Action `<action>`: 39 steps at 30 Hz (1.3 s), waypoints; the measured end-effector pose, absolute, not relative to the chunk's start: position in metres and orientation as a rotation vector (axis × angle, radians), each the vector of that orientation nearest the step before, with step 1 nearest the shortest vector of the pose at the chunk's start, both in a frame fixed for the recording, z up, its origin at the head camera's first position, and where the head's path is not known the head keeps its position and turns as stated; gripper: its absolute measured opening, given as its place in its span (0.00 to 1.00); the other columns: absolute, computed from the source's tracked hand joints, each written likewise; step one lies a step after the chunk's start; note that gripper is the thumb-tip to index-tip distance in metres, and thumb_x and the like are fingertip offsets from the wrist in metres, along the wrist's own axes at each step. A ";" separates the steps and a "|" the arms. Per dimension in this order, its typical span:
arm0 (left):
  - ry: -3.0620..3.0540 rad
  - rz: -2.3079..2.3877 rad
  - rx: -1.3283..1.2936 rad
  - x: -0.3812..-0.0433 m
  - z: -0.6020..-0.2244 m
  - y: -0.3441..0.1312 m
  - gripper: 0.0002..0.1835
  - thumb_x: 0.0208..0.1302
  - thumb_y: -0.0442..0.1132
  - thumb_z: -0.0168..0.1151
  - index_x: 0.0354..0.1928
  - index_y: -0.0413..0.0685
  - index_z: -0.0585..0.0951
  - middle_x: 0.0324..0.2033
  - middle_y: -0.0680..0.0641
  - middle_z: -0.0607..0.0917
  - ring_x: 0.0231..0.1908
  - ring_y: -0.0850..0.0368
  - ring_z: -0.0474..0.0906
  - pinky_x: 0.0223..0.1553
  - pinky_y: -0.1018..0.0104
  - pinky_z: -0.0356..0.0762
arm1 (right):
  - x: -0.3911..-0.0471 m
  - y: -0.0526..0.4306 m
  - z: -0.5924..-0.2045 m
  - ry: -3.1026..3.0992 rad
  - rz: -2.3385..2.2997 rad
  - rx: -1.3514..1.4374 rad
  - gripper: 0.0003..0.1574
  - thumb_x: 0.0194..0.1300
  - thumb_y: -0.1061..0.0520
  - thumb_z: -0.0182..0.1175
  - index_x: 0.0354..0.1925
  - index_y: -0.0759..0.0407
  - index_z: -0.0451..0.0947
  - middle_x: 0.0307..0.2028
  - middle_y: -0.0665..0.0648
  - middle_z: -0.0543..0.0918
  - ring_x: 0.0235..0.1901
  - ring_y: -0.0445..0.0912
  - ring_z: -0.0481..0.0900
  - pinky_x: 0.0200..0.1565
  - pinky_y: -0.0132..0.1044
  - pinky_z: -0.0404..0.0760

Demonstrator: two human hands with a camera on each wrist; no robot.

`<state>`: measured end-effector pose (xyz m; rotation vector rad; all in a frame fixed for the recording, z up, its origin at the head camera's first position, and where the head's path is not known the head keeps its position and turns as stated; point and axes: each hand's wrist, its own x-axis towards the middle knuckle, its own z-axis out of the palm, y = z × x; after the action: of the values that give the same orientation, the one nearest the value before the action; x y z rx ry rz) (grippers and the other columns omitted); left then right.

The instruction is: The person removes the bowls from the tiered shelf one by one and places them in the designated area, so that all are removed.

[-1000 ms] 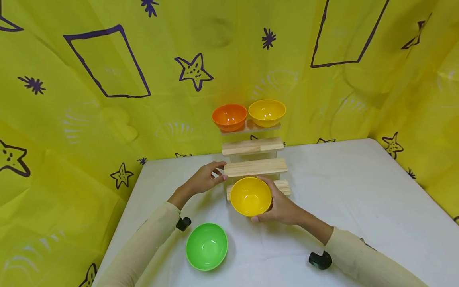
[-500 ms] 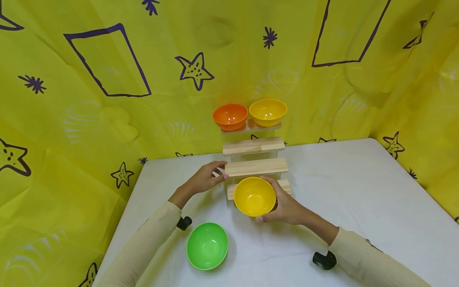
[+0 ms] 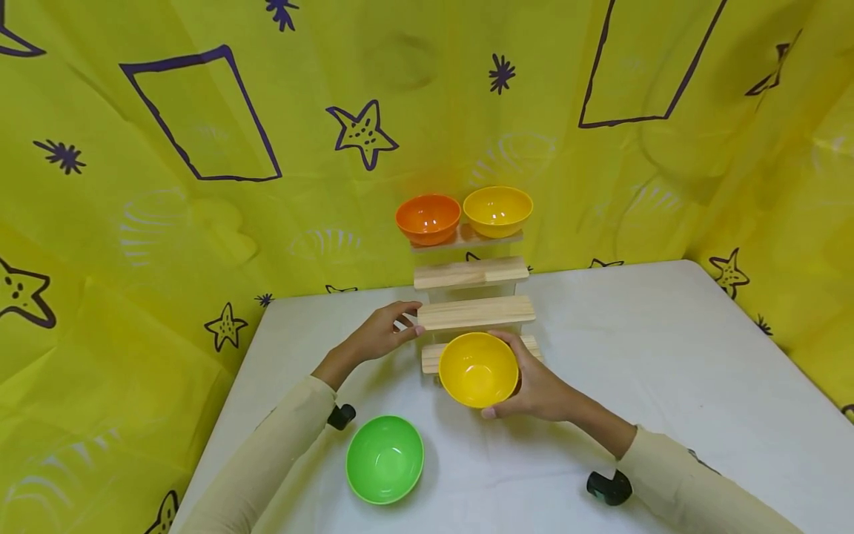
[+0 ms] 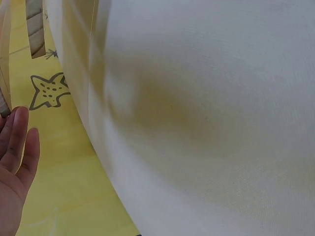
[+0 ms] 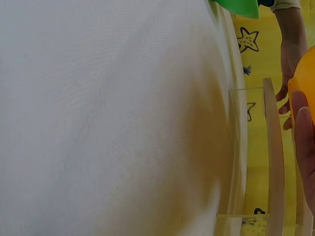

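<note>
In the head view, my right hand (image 3: 543, 386) grips a yellow bowl (image 3: 478, 371) by its right side, thumb low and fingers behind. The bowl's inside faces me, and it hides part of the lowest board of a wooden tiered rack (image 3: 477, 313). My left hand (image 3: 382, 331) touches the left end of the rack's second-lowest board with its fingertips; the left wrist view shows its fingers (image 4: 18, 135) fairly straight. An orange bowl (image 3: 428, 219) and another yellow bowl (image 3: 497, 211) stand side by side on the top board. A green bowl (image 3: 385, 460) sits on the table, nearer me.
A white cloth covers the table (image 3: 640, 356). Yellow sheeting (image 3: 440, 89) with dark drawn stars and frames hangs behind the rack and at both sides. Dark wrist devices (image 3: 608, 488) sit under both sleeves.
My right hand has shifted slightly right and toward me with the yellow bowl, uncovering more of the lowest board's left end. My left hand stays at the rack.
</note>
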<state>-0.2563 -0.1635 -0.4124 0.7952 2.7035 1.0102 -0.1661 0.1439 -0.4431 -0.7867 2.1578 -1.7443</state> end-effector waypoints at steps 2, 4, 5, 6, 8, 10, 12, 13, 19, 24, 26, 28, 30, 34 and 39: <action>2.703 1.010 0.795 -0.256 -0.412 -0.164 0.30 0.73 0.44 0.61 0.71 0.37 0.69 0.62 0.38 0.78 0.54 0.45 0.81 0.55 0.53 0.81 | -0.166 0.144 -0.443 2.154 -1.741 -0.779 0.68 0.46 0.55 0.82 0.74 0.48 0.48 0.66 0.62 0.65 0.59 0.59 0.73 0.53 0.38 0.82; 2.702 1.009 0.795 -0.256 -0.412 -0.164 0.30 0.73 0.44 0.61 0.71 0.37 0.69 0.62 0.38 0.78 0.54 0.46 0.81 0.55 0.53 0.81 | -0.165 0.145 -0.442 2.146 -1.742 -0.776 0.68 0.46 0.55 0.82 0.73 0.47 0.48 0.66 0.61 0.65 0.59 0.59 0.72 0.53 0.38 0.82; 2.702 1.008 0.795 -0.256 -0.412 -0.164 0.30 0.73 0.44 0.61 0.71 0.37 0.69 0.62 0.38 0.78 0.54 0.45 0.81 0.55 0.53 0.81 | -0.165 0.145 -0.442 2.143 -1.743 -0.774 0.68 0.46 0.55 0.82 0.73 0.47 0.48 0.66 0.60 0.65 0.59 0.59 0.72 0.53 0.38 0.82; 2.702 1.008 0.794 -0.256 -0.412 -0.164 0.30 0.73 0.44 0.61 0.71 0.37 0.69 0.62 0.38 0.78 0.54 0.45 0.81 0.55 0.53 0.81 | -0.165 0.145 -0.441 2.141 -1.745 -0.773 0.68 0.45 0.55 0.82 0.73 0.47 0.48 0.66 0.60 0.65 0.59 0.60 0.72 0.54 0.38 0.82; 2.700 1.012 0.792 -0.256 -0.412 -0.164 0.30 0.73 0.44 0.61 0.71 0.37 0.69 0.62 0.38 0.78 0.54 0.45 0.81 0.55 0.52 0.81 | -0.164 0.145 -0.440 2.136 -1.746 -0.766 0.68 0.45 0.56 0.82 0.73 0.46 0.48 0.66 0.59 0.65 0.60 0.60 0.71 0.54 0.38 0.82; 2.694 1.017 0.789 -0.256 -0.412 -0.164 0.30 0.73 0.44 0.61 0.71 0.38 0.69 0.61 0.38 0.78 0.55 0.45 0.81 0.55 0.52 0.81 | -0.164 0.145 -0.439 2.136 -1.744 -0.766 0.68 0.45 0.55 0.82 0.73 0.46 0.48 0.66 0.59 0.65 0.60 0.60 0.71 0.53 0.38 0.82; 2.691 1.019 0.785 -0.256 -0.412 -0.164 0.30 0.72 0.44 0.61 0.71 0.38 0.69 0.61 0.38 0.78 0.55 0.45 0.81 0.55 0.52 0.81 | -0.163 0.146 -0.438 2.136 -1.741 -0.768 0.68 0.45 0.55 0.82 0.73 0.46 0.48 0.66 0.59 0.65 0.60 0.60 0.71 0.53 0.38 0.83; 2.690 1.019 0.785 -0.256 -0.412 -0.164 0.30 0.73 0.44 0.61 0.71 0.38 0.69 0.61 0.38 0.78 0.55 0.45 0.81 0.55 0.51 0.81 | -0.163 0.146 -0.438 2.135 -1.741 -0.769 0.68 0.46 0.55 0.82 0.73 0.46 0.48 0.66 0.59 0.65 0.60 0.60 0.71 0.53 0.38 0.83; 2.689 1.020 0.786 -0.256 -0.412 -0.164 0.30 0.73 0.44 0.61 0.71 0.38 0.68 0.63 0.38 0.77 0.55 0.45 0.81 0.55 0.51 0.81 | -0.163 0.147 -0.438 2.143 -1.732 -0.769 0.68 0.46 0.56 0.82 0.74 0.46 0.48 0.66 0.60 0.65 0.59 0.60 0.72 0.53 0.37 0.83; 2.694 1.016 0.786 -0.257 -0.413 -0.164 0.30 0.73 0.45 0.61 0.71 0.38 0.69 0.63 0.38 0.77 0.55 0.46 0.81 0.55 0.53 0.81 | -0.162 0.149 -0.440 2.157 -1.713 -0.776 0.68 0.46 0.55 0.81 0.74 0.49 0.48 0.65 0.62 0.66 0.58 0.60 0.72 0.52 0.37 0.83; 2.698 1.010 0.789 -0.257 -0.413 -0.164 0.30 0.73 0.45 0.61 0.71 0.37 0.69 0.63 0.38 0.77 0.54 0.46 0.81 0.55 0.54 0.81 | -0.161 0.149 -0.439 2.161 -1.704 -0.779 0.69 0.46 0.55 0.81 0.74 0.50 0.48 0.65 0.63 0.66 0.58 0.59 0.72 0.52 0.36 0.83; 2.698 1.010 0.792 -0.257 -0.413 -0.165 0.30 0.73 0.45 0.61 0.71 0.37 0.69 0.63 0.38 0.77 0.54 0.46 0.82 0.54 0.54 0.81 | -0.161 0.149 -0.439 2.159 -1.699 -0.769 0.69 0.46 0.55 0.82 0.74 0.51 0.47 0.66 0.63 0.66 0.58 0.59 0.73 0.52 0.36 0.83; 2.699 1.008 0.794 -0.256 -0.412 -0.165 0.30 0.73 0.45 0.61 0.71 0.37 0.69 0.63 0.38 0.77 0.54 0.46 0.82 0.54 0.54 0.81 | -0.160 0.150 -0.439 2.155 -1.692 -0.755 0.69 0.46 0.55 0.82 0.75 0.50 0.47 0.66 0.62 0.65 0.59 0.59 0.72 0.52 0.36 0.83; 2.700 1.009 0.797 -0.257 -0.413 -0.165 0.30 0.73 0.45 0.61 0.71 0.37 0.69 0.62 0.38 0.77 0.54 0.46 0.82 0.54 0.54 0.81 | -0.159 0.150 -0.439 2.139 -1.687 -0.744 0.69 0.46 0.55 0.82 0.74 0.49 0.47 0.67 0.61 0.64 0.60 0.59 0.71 0.52 0.36 0.83; 2.689 1.020 0.783 -0.256 -0.412 -0.164 0.30 0.73 0.44 0.61 0.71 0.37 0.68 0.62 0.38 0.77 0.55 0.46 0.81 0.55 0.54 0.81 | -0.157 0.150 -0.438 2.134 -1.674 -0.758 0.68 0.45 0.56 0.82 0.74 0.48 0.48 0.67 0.60 0.64 0.60 0.60 0.71 0.53 0.36 0.82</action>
<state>-0.2564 -0.1644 -0.4121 0.7834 2.6894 1.0197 -0.1571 0.1499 -0.4381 -0.7580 2.1337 -1.6741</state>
